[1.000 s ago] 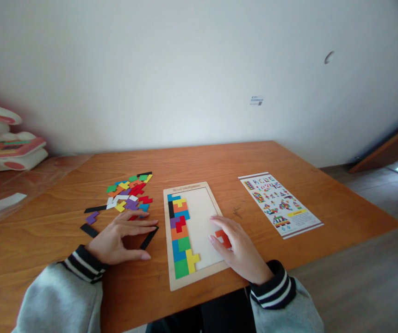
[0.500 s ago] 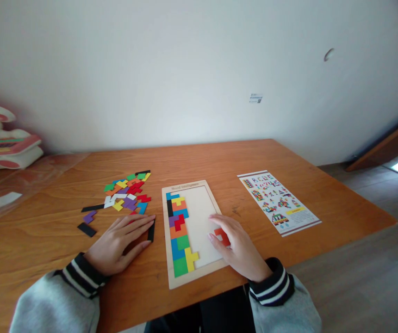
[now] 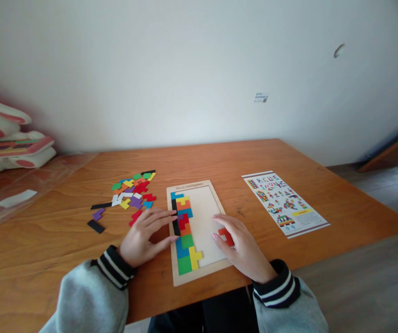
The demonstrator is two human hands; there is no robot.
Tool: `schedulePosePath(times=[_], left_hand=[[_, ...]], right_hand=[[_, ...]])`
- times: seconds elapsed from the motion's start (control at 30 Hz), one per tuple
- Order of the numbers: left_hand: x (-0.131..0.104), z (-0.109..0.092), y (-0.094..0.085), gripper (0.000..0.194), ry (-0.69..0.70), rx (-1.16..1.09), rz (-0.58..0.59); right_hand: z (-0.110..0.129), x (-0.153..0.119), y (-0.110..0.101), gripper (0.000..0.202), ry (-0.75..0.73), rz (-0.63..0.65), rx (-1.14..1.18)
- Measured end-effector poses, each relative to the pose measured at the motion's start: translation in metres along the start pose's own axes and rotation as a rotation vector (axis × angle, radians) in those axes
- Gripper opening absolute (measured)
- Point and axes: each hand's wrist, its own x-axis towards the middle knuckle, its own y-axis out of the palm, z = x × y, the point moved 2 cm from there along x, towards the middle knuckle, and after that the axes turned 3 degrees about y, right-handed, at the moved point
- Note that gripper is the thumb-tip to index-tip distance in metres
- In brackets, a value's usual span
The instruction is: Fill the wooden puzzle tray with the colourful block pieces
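Note:
My left hand [image 3: 148, 235] is closed on a long black strip piece [image 3: 176, 226], gripped between fingers and thumb over the left side of the wooden puzzle board [image 3: 182, 280]. The strip covers part of the coloured pieces there. In the board's left part lie a yellow piece [image 3: 195, 257], a green piece [image 3: 184, 266], a red piece [image 3: 184, 223] and several others. At the board's right edge, my right hand [image 3: 242, 247] rests with thumb and fingers apart. An orange-red notched piece [image 3: 229, 237] shows between them, partly hidden by the hand.
Loose coloured pieces [image 3: 136, 202] are heaped on the wooden table [image 3: 206, 159] left of the board. A printed pattern sheet [image 3: 303, 224] lies to the right. At the far left are clear plastic [image 3: 42, 192] and a white-and-pink toy [image 3: 18, 150]. A wall stands behind the table.
My left hand has moved right, carrying the black strip from the table onto the board's left side. My right hand keeps its place at the board's right edge. The view has shifted slightly.

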Motion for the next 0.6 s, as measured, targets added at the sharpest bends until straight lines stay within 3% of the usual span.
schedulePosePath(times=[0.2, 0.37, 0.6], left_hand=[[0.029, -0.026, 0.024, 0.038, 0.098, -0.006, 0.079], [0.026, -0.026, 0.031, 0.037, 0.154, 0.027, 0.16], [0.021, -0.03, 0.031, 0.036, 0.286, 0.022, 0.183]], right_hand=[[0.0, 0.0, 0.0, 0.036, -0.005, -0.005, 0.004], [0.001, 0.0, 0.0, 0.037, -0.005, -0.007, 0.003], [0.0, 0.0, 0.0, 0.039, 0.014, -0.001, -0.009]])
